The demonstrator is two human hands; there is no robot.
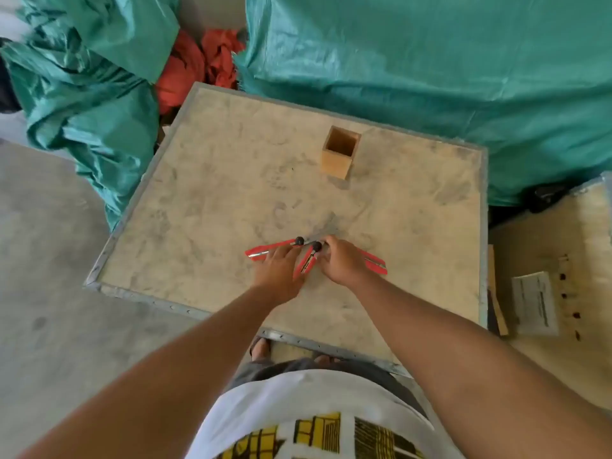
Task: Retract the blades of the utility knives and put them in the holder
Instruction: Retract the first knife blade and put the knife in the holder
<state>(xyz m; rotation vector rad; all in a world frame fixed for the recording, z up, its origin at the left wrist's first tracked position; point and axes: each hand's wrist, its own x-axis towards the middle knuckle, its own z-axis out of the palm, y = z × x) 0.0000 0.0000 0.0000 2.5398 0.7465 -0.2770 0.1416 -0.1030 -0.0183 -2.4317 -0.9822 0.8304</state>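
Observation:
Three red utility knives lie fanned out on the dusty table top (215,193), their black-knobbed ends meeting near the middle. My left hand (278,271) lies flat, fingers spread, over the left knife (261,251) and beside the middle knife (308,261). My right hand (342,261) is curled over the right knife (376,264), whose rear end sticks out to the right. Blades are hidden or too blurred to judge. The wooden square holder (340,154) stands upright and empty at the far side of the table, well beyond both hands.
Green tarpaulin (430,77) covers bulky shapes behind and to the left of the table, with red cloth (198,61) between them. A second board with a paper sheet (535,303) lies at the right. The table has a metal rim (185,311).

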